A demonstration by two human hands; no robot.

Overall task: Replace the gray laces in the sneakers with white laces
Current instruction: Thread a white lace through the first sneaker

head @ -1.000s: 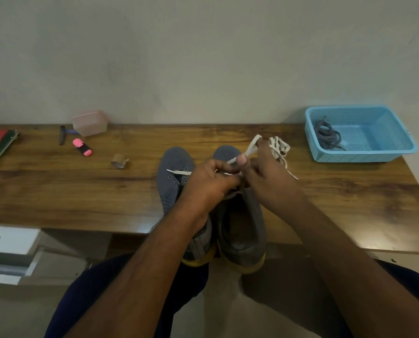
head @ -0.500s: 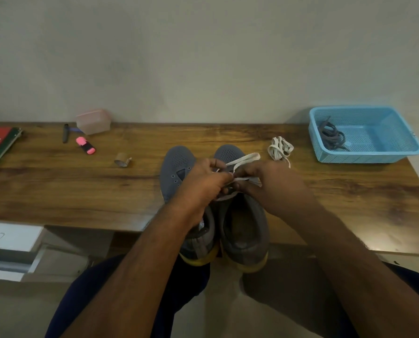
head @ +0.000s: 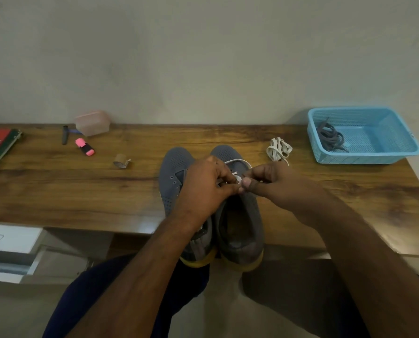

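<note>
Head view: my left hand and right hand both pinch the white lace over the eyelets of the right sneaker; the spare white lace lies coiled near the blue basket holding the gray laces. Risk: the lace tip may slip from my narrow pinch or miss the eyelet, since my fingers hide it. Both heels overhang the table edge, so a hard pull could tip the sneaker off.

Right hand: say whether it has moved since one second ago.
Yes. The right hand has drawn back from the spare white lace bundle, nearer the person.

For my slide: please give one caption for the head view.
Both hands thread a white lace into the right sneaker.
</note>
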